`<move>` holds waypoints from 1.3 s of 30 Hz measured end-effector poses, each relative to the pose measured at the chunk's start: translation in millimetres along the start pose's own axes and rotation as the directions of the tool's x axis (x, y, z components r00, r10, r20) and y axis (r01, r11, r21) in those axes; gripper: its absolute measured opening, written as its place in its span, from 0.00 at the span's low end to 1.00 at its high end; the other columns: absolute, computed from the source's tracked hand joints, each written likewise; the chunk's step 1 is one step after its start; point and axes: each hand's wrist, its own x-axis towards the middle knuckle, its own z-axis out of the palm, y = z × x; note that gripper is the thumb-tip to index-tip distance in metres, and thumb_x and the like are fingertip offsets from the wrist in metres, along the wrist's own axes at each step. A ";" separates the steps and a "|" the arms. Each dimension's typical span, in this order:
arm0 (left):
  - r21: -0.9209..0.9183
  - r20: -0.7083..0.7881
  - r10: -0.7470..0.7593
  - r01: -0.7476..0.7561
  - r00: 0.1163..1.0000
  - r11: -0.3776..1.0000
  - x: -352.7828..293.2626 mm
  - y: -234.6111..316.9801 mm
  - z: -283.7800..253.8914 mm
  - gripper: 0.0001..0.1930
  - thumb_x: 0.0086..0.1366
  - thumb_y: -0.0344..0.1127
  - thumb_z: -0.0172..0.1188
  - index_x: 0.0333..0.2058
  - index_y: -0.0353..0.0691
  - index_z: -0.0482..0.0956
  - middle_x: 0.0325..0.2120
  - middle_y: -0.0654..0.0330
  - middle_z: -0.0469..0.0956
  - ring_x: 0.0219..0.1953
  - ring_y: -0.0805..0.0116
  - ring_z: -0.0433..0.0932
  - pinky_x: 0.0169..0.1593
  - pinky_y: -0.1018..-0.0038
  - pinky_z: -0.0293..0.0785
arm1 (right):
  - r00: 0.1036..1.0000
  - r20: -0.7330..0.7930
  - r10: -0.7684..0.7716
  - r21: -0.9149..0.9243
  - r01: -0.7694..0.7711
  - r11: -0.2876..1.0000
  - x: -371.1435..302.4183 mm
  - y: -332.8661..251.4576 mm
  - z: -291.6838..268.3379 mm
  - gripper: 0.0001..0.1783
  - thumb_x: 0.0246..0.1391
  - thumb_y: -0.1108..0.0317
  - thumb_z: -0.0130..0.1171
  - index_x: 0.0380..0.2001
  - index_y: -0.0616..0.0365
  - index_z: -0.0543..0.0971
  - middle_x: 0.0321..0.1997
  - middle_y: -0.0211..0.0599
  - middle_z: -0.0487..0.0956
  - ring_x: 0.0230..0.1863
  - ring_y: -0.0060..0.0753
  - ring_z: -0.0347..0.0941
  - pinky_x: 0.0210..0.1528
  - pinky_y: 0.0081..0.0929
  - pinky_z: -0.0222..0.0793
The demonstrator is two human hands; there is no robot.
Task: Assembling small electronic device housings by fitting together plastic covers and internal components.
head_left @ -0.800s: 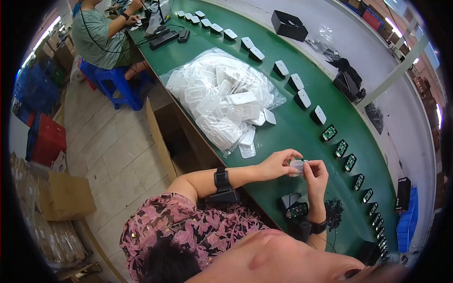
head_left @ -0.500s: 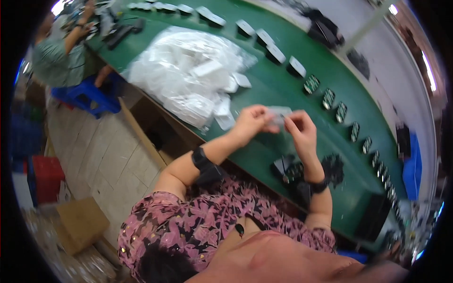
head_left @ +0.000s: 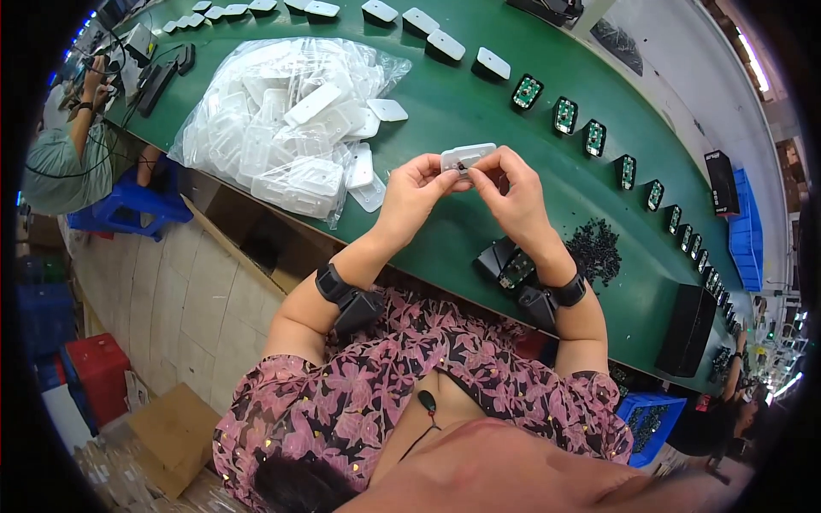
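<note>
As both hands met over a green bench (head_left: 428,244), the left hand (head_left: 415,195) and right hand (head_left: 520,195) pinched a pale, translucent cover (head_left: 473,151) between thumbs and fingers, which were nearly closed, with only the cover's thickness between them. A small black piece (head_left: 463,167) showed at the thumb tips; whether the right fingers gripped it too could not be told. The work looked partly done: beyond the fingers, a line of dark housings wore white tops (head_left: 493,62), while those to the fingers' right lay open, green boards (head_left: 564,115) bare, and appeared to be what remained. The cover in hand was on no housing yet. Left of the fingers sat a clear bag of covers (head_left: 282,111); nearer the right wrist spread a heap of black bits (head_left: 596,250). The cover's long axis ran crosswise from left fingers to right, its right end slightly farther from the body, a broad face turned up; which end was its front was unclear.
</note>
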 end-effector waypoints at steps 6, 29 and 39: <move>0.075 -0.021 0.117 -0.115 0.993 0.991 -2.8 -2.1 -2.7 0.09 0.67 0.27 0.54 0.43 0.29 0.74 0.39 0.57 0.79 0.39 0.72 0.80 0.47 0.77 0.77 | 1.000 0.007 0.020 0.117 -0.021 0.993 6.9 2.8 9.1 0.07 0.54 0.70 0.60 0.28 0.61 0.74 0.27 0.36 0.75 0.24 0.30 0.71 0.27 0.25 0.66; 0.219 -0.053 0.364 -0.345 0.930 0.913 -9.4 6.7 14.3 0.05 0.65 0.26 0.57 0.34 0.32 0.71 0.28 0.61 0.75 0.32 0.76 0.77 0.37 0.79 0.75 | 0.974 -0.057 -0.219 -0.105 0.212 0.972 6.4 -3.8 12.5 0.06 0.58 0.73 0.56 0.28 0.60 0.70 0.26 0.37 0.71 0.24 0.33 0.69 0.27 0.27 0.65; 0.544 0.023 0.500 -0.431 0.866 0.720 -11.3 2.4 8.1 0.04 0.64 0.26 0.58 0.35 0.33 0.72 0.27 0.62 0.71 0.28 0.78 0.73 0.31 0.79 0.70 | 0.973 -0.079 -0.216 -0.195 0.197 0.961 -6.0 2.9 25.2 0.09 0.58 0.68 0.58 0.29 0.59 0.69 0.27 0.37 0.71 0.26 0.35 0.69 0.28 0.30 0.65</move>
